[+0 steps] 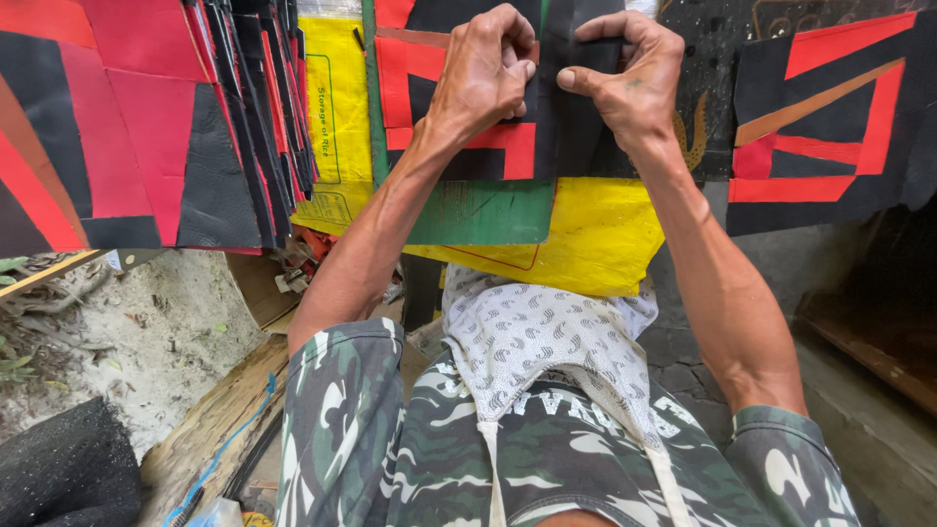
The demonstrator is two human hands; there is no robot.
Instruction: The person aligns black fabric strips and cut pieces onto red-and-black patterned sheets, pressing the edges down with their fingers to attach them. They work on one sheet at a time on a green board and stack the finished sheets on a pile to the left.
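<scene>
While both hands, left hand (483, 73) and right hand (625, 83), pinch black cloth (556, 127).

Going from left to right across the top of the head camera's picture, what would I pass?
Red and black patchwork → stack of dark strips → yellow sack → left hand → black piece pinched by both hands → right hand → red and black panel.

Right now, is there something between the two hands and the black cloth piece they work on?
Nothing visible. The left hand and the right hand both already touch the black cloth piece, pinching its upper part directly.
</scene>
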